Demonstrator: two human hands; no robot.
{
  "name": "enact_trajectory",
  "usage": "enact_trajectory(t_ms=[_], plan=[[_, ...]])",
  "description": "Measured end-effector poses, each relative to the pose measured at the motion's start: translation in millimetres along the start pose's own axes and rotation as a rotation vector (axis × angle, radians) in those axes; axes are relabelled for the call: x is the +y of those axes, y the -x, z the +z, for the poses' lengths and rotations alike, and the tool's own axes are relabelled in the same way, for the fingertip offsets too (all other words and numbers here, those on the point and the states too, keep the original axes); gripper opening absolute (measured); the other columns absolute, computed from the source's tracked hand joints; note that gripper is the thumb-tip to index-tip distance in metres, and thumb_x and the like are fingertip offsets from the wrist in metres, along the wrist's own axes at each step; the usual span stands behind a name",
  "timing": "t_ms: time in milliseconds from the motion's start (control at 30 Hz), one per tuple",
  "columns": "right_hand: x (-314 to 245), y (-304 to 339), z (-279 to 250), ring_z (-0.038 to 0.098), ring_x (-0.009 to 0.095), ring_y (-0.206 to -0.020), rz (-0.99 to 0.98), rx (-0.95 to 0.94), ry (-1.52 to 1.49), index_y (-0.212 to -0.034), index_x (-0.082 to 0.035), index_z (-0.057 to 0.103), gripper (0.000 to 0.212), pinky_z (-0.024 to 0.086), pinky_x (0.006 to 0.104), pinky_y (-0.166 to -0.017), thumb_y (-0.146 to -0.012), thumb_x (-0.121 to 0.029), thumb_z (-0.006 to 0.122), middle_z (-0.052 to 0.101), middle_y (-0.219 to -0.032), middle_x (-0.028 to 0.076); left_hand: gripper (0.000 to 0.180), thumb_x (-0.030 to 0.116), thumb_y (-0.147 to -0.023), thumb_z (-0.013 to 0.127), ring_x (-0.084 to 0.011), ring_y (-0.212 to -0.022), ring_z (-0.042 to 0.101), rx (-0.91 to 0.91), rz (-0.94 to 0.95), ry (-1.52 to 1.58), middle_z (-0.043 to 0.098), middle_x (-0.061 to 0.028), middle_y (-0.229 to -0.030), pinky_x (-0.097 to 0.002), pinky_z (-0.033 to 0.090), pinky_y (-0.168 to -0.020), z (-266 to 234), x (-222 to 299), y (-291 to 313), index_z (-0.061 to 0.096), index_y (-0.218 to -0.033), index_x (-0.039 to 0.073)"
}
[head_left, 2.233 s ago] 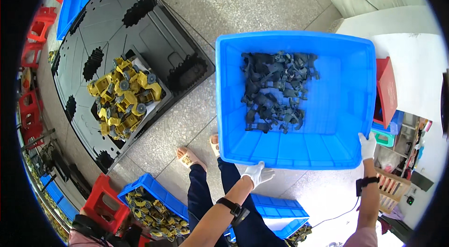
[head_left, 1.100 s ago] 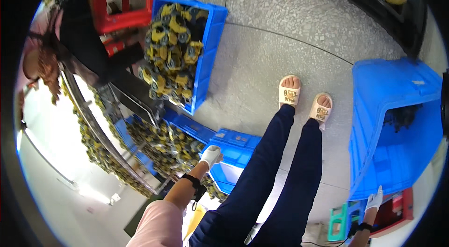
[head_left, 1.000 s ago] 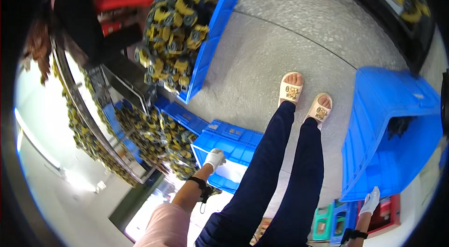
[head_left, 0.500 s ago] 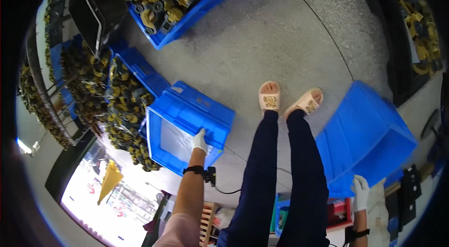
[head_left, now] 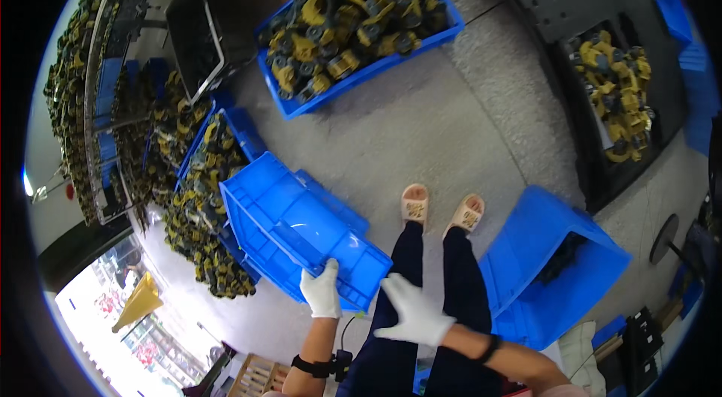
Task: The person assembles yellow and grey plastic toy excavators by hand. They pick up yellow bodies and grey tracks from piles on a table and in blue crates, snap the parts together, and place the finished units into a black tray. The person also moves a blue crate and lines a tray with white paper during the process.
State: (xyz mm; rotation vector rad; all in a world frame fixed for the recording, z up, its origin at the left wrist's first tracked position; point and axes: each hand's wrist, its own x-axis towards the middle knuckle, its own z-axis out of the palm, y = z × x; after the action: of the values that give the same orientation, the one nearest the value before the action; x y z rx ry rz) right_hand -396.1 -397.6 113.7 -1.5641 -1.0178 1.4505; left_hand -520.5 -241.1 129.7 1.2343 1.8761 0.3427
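In a white glove, my left hand (head_left: 322, 290) grips the near rim of a blue plastic crate (head_left: 301, 209). This crate is tilted, and its ribbed blue surfaces face up at me. My right hand (head_left: 415, 314), also gloved in white, hangs over my legs with its fingers spread. Its fingertips are close to the crate's right corner, and nothing is in it. To the right of my legs another blue crate (head_left: 519, 246) lies on its side, with something dark in its opening.
A large blue crate (head_left: 289, 107) of yellow and grey toy vehicle parts stands ahead. More heaped parts (head_left: 207, 201) lie at left beside a metal rack. At right, a black table (head_left: 541, 43) carries a pile of yellow parts (head_left: 613, 92). A thin line crosses the floor.
My right hand has left the right-hand crate and crossed leftward toward the left one. The left crate has tipped in my left hand, showing other faces. The view has shifted too.
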Motion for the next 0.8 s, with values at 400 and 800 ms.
enact_trajectory(t_ms=[400,800], plan=[[95,37,-49,0.052,0.037,-0.119,0.304,0.708,-0.165,-0.132,0.001,0.046,0.057,0.041,0.0398,-0.099,-0.076,0.0,0.058,0.053,-0.125,0.029,0.046,0.031,-0.082,0.071,-0.0154,-0.085,0.062,-0.546,0.188,-0.266,0.066,-0.0121,-0.091,-0.0295,0.05,-0.073,155,7,108,0.06,-0.108,-0.005],[203,81,-188,0.06,0.014,-0.07,0.484,0.887,-0.52,-0.128,0.0,0.054,0.064,0.048,0.027,-0.064,-0.065,0.004,0.053,0.066,-0.095,0.012,0.031,0.027,-0.082,0.063,-0.0277,-0.087,0.067,-0.498,0.346,-0.808,0.069,-0.0159,-0.095,-0.0367,0.052,-0.081,65,-130,-5,0.067,-0.104,0.005]])
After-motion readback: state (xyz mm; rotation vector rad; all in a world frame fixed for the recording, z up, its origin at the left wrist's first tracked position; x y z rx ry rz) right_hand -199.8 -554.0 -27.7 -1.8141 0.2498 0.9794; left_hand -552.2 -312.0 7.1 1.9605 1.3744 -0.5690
